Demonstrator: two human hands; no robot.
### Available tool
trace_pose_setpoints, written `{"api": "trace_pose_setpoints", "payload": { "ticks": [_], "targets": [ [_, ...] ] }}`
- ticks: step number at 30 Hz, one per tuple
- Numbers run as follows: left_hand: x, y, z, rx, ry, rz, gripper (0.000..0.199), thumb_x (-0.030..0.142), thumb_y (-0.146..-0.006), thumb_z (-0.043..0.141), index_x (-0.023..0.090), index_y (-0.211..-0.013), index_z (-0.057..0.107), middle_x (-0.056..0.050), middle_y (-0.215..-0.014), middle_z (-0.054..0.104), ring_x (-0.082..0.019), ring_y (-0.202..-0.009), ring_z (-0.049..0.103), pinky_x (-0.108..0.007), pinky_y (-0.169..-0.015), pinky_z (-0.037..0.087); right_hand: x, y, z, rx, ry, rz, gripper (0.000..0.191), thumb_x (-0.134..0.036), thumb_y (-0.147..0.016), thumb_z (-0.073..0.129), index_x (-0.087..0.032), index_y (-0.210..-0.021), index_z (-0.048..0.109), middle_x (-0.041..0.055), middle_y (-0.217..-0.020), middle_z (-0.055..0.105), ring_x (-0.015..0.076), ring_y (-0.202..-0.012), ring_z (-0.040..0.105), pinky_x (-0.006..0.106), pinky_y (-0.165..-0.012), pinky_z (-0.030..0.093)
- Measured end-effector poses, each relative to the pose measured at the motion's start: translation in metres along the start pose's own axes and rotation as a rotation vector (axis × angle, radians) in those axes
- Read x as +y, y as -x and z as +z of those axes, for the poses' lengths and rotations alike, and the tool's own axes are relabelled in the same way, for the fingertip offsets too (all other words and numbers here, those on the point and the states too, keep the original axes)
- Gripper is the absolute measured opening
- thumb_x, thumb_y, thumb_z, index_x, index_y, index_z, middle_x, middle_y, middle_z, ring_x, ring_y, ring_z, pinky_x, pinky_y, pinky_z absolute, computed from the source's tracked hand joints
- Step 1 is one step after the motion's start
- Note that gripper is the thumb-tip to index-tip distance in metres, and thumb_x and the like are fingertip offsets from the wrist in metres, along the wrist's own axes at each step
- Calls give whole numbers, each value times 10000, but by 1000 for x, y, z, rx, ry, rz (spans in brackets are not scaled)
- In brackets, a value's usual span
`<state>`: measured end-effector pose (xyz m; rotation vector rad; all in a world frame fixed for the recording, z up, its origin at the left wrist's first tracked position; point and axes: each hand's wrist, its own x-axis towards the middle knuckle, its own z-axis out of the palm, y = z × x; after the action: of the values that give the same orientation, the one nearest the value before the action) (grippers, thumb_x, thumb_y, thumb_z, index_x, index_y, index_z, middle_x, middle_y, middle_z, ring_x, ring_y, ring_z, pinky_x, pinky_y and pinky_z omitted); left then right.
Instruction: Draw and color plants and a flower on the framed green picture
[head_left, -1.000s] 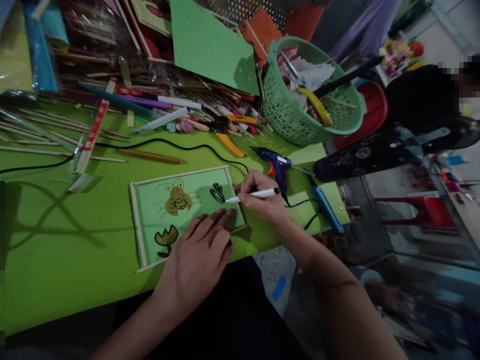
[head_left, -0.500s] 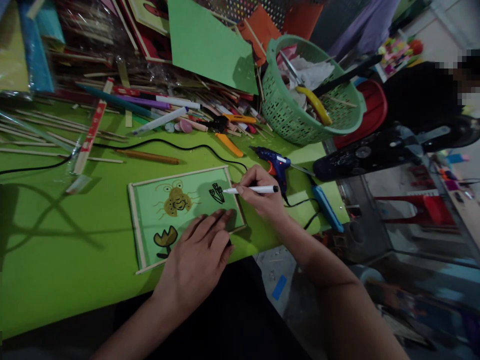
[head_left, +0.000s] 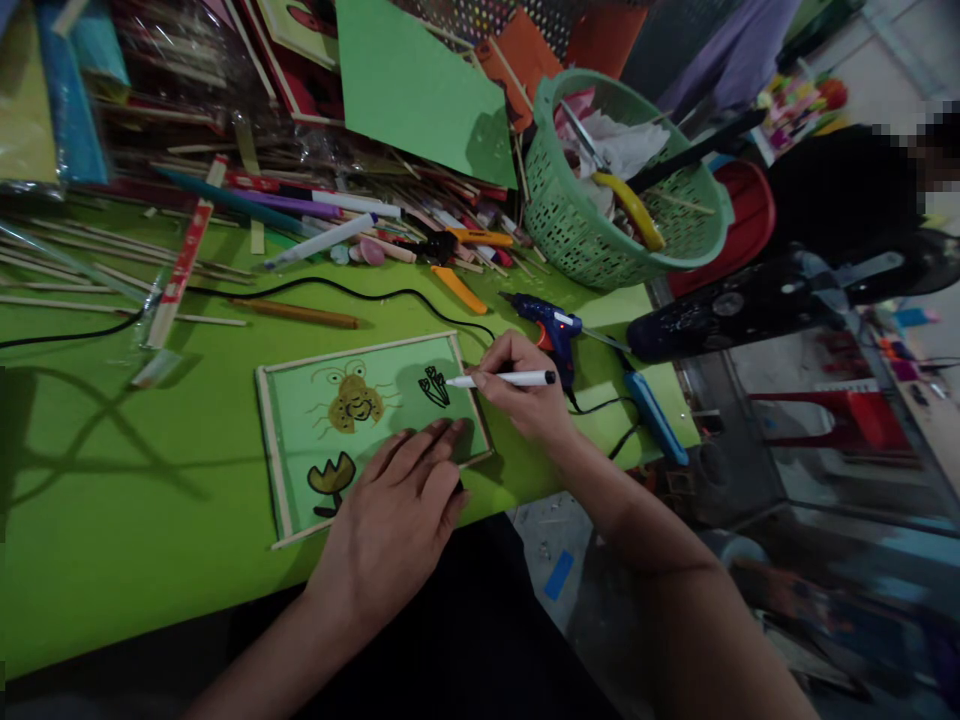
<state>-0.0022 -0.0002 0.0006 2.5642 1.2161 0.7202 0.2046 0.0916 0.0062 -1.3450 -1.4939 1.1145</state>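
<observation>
A green card (head_left: 405,375) framed with thin wooden sticks lies on the green table. On it are a brown bug drawing (head_left: 355,403), a tulip drawing (head_left: 332,482) at the lower left and a small black flower drawing (head_left: 433,387) at the right. My right hand (head_left: 523,388) is closed around a white marker (head_left: 517,379) with a black end; its tip meets the card beside the small flowers. My left hand (head_left: 401,490) lies over the card's lower edge, fingers stretched out flat and holding nothing.
Behind the card lie a brown pen (head_left: 296,314), a black cable and a blue glue gun (head_left: 551,322). A green basket (head_left: 592,235) with tools stands at the back right. Sticks, markers and coloured paper (head_left: 424,95) pile up at the back. A person in dark clothes is at the right.
</observation>
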Motion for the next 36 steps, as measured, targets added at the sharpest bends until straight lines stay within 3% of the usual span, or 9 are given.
{"api": "trace_pose_setpoints", "payload": {
  "ticks": [11,18,24,29,36],
  "targets": [
    [-1,0,0,-20,8,0,213,204,-1110,468,188,-1012,657,-121,-1474,732,-302,-1345,687,-511,-1133,547,-1,-1,-3,-44,-59,-10,216,-295,-787,767,-256,-721,565,-44,-702,584,199,-758,692,373,-767,561],
    [-1,0,1,-27,2,0,203,199,-1102,472,184,-1023,658,-127,-1483,726,-313,-1349,686,-532,-1113,566,-2,0,-2,-69,-74,-25,214,-281,-757,759,-259,-689,558,-59,-664,548,160,-681,605,417,-868,623],
    [-1,-1,0,-34,6,4,185,181,-1084,492,188,-1012,662,-127,-1483,727,-311,-1344,693,-528,-1108,574,-3,0,-3,-71,-72,-15,199,-243,-760,754,-256,-688,569,-55,-671,559,172,-703,641,418,-863,619],
    [-1,0,1,-38,11,-7,175,189,-1080,507,194,-1017,671,-110,-1496,721,-303,-1363,681,-524,-1132,560,-2,1,-3,-70,-101,-6,231,-284,-758,799,-255,-699,578,-48,-679,565,189,-730,662,398,-829,603],
    [-2,2,2,-35,11,-3,214,192,-1095,482,174,-1074,694,-109,-1518,706,-296,-1374,675,-527,-1119,571,-3,5,-5,30,-161,-32,264,-464,-852,851,-253,-889,698,-18,-811,644,143,-683,549,292,-626,464]
  ]
}}
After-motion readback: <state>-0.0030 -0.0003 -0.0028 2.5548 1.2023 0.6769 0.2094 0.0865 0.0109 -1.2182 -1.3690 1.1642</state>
